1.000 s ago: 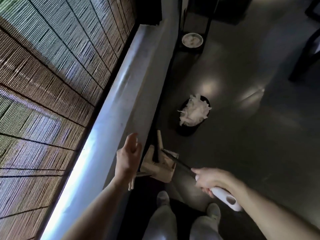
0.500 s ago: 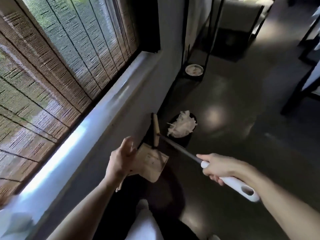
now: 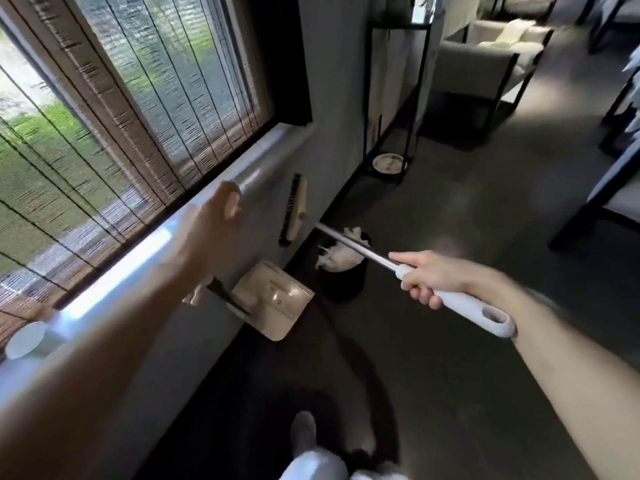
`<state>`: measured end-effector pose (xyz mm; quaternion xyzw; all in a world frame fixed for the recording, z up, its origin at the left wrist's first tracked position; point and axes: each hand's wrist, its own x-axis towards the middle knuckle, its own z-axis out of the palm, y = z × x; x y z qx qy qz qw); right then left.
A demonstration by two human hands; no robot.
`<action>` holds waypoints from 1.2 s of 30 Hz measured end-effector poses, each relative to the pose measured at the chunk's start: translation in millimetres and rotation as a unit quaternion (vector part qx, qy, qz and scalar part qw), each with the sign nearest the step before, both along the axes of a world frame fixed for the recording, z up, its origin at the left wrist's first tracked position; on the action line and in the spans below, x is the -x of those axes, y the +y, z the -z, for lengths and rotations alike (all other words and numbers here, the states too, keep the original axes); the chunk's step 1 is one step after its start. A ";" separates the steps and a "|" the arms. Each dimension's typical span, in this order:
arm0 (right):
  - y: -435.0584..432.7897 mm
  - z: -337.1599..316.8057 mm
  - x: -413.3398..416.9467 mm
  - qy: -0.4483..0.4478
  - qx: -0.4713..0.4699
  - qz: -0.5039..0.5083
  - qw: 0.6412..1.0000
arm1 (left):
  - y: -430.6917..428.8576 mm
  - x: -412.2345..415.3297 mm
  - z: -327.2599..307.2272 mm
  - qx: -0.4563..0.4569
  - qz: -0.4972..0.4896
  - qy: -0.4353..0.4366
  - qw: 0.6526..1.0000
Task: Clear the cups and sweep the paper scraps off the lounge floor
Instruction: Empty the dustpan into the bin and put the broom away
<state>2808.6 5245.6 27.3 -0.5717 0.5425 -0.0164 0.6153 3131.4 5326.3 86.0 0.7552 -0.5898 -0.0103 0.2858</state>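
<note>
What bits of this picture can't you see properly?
All in the head view:
- The left hand's fingers: blurred and hidden under its own wrist, so its hold on the dustpan is unclear.
- The bin's inside: covered by paper scraps and crossed by the broom that the right hand grips.
- The pale round thing on the sill: too blurred to name.

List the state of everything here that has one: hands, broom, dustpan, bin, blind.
left hand: raised beside the sill, seems to hold the dustpan's dark handle.
right hand: grips the broom's white handle.
broom: head off the floor, near the wall.
dustpan: off the floor, tilted.
bin: upright, heaped with paper scraps.
blind: lowered over the window.
</note>
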 end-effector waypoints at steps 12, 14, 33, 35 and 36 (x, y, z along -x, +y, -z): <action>2.8 -17.2 62.6 -0.088 -0.001 0.114 0.990 | -17.4 104.4 -39.7 -0.017 0.160 -0.171 0.972; 4.6 -14.6 74.0 -0.094 -0.009 0.131 0.987 | -33.8 118.0 -37.4 -0.030 0.213 -0.192 0.957; 22.4 36.7 98.5 -0.119 -0.057 0.252 0.959 | -25.0 153.4 96.7 -0.259 0.441 -0.430 0.744; 22.5 37.3 103.0 -0.115 -0.052 0.249 0.960 | -28.2 154.2 96.0 -0.262 0.451 -0.442 0.730; 23.1 38.4 105.5 -0.117 -0.052 0.251 0.960 | -31.2 152.4 95.5 -0.264 0.457 -0.441 0.726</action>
